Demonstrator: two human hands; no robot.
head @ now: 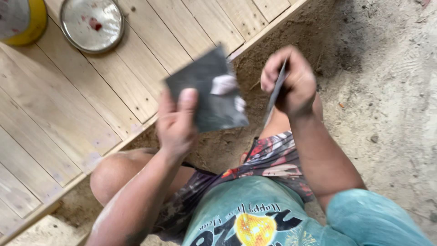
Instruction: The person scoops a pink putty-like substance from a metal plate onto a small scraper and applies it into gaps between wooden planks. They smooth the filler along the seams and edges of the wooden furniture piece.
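A: Around the hands?

B: Pale wood boards (pixel 68 105) on the left, laid side by side. Round metal lid (pixel 92 23) up top on the boards, red spots on it. Yellow tub (pixel 22 20) in the top left corner, cut off by the edge. Bare dirt and grey ground (pixel 387 91) on the right. Bent knee (pixel 111 171) low down, near the edge of the boards. Patterned shorts (pixel 273 159) and a teal shirt (pixel 255 214) at the bottom.

A: Anything in the way?

B: Nothing between the two hands. Only the thumb over part of the sheet.

A: And the sheet?

B: Dark grey sheet (pixel 209 91), flat and squarish, blurry. White smear near its right side. Face turned up toward the camera. Tilted, top corner up and a bit right, long side from lower left to upper right. Held up over the edge of the boards and the dirt.

A: Left hand?

B: Left hand (pixel 175 120) closed on the sheet's lower left edge, thumb on top, fingers hidden behind. Sheet sticking up and right from it.

A: Right hand?

B: Right hand (pixel 291 82) in a fist round a thin dark strip (pixel 276 89). Seen edge on, like a line, running from top right down to bottom left. Too blurry to tell what kind of thing.

A: Close together?

B: Near each other, not touching. Sheet's right edge just beside the strip, small gap between.
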